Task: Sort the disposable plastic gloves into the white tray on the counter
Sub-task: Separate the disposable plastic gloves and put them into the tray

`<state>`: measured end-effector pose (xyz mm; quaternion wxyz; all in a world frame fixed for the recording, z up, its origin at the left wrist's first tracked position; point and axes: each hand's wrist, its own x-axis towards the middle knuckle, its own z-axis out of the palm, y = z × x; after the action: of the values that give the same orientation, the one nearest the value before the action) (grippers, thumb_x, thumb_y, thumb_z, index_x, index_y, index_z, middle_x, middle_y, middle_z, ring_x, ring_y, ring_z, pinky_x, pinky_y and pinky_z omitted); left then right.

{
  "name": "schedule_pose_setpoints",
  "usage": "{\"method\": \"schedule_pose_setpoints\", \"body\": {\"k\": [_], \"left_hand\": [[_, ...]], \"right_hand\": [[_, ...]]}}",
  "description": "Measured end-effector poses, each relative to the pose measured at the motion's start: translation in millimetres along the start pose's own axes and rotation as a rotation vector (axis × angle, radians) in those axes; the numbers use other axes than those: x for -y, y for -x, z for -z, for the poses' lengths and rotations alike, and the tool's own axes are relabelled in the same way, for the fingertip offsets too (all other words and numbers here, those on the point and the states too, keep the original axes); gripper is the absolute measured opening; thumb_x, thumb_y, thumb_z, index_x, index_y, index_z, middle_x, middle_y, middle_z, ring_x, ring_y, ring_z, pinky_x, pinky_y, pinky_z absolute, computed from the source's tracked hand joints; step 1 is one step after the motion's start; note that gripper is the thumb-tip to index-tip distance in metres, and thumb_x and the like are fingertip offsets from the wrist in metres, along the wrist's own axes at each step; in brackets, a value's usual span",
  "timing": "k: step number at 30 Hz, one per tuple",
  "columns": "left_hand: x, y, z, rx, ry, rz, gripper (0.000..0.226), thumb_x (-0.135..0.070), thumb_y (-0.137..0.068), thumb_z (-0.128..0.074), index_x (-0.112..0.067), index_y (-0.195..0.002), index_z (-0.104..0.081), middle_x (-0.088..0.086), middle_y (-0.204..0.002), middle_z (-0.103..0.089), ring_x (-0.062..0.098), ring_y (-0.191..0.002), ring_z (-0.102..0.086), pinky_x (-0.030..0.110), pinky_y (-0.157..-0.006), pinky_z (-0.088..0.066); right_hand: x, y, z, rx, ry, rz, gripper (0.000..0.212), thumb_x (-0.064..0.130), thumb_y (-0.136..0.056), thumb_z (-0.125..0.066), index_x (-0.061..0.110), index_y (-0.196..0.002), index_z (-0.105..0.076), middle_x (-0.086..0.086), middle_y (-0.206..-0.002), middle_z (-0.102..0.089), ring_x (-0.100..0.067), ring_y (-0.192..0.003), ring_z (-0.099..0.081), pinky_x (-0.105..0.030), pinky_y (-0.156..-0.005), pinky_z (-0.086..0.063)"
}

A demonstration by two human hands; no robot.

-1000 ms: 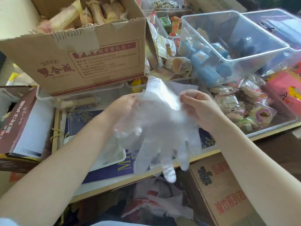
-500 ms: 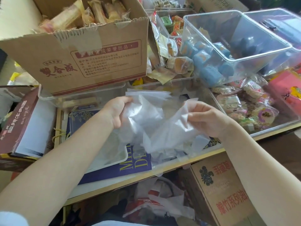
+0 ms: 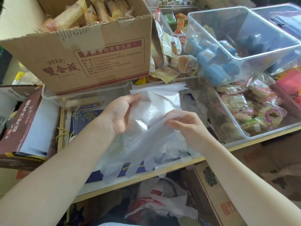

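Hands gripping disposable plastic gloves above surface.
Left hand (image 3: 119, 115) pinches the cuff end of the gloves (image 3: 146, 136); right hand (image 3: 187, 126) pinches the same translucent bundle, held over the surface (image 3: 162, 172), fingers hanging past its front edge.

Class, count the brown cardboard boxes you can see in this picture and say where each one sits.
2. One open cardboard box full of wrapped snacks sits on the counter at upper left. Another box stands below the counter edge at lower right. Others may be hidden.

Right hand (image 3: 187, 126) slides in toward the left hand (image 3: 118, 116), and the bunched gloves (image 3: 153, 111) now drape lower, fingers hanging past the counter edge (image 3: 216, 154).
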<state>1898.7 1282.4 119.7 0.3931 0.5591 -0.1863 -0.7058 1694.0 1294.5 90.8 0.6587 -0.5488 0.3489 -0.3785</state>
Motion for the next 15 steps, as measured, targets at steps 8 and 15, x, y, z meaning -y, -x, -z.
{"method": "schedule_pose_setpoints", "body": {"k": [8,15], "left_hand": [[8,2,-2,0.169,-0.021,-0.018,0.028,-0.023,-0.081,-0.057,-0.016,-0.06,-0.075,-0.002,-0.063,-0.07,0.011,-0.051,-0.065,0.016,-0.047,-0.05],[24,8,-6,0.251,-0.071,-0.25,0.017,-0.016,-0.086,-0.056,-0.011,-0.09,-0.071,0.002,-0.075,-0.072,0.013,-0.062,-0.067,0.021,-0.058,-0.053]], "right_hand": [[2,-17,3,-0.458,0.075,0.056,0.013,0.011,-0.077,-0.073,0.021,-0.07,-0.072,0.012,-0.143,-0.038,-0.003,-0.13,-0.038,-0.024,-0.093,-0.043],[15,-27,2,-0.494,0.114,0.073,0.01,0.012,-0.086,-0.063,0.011,-0.076,-0.066,0.0,-0.075,-0.062,-0.014,-0.07,-0.055,-0.022,-0.065,-0.045]]}}
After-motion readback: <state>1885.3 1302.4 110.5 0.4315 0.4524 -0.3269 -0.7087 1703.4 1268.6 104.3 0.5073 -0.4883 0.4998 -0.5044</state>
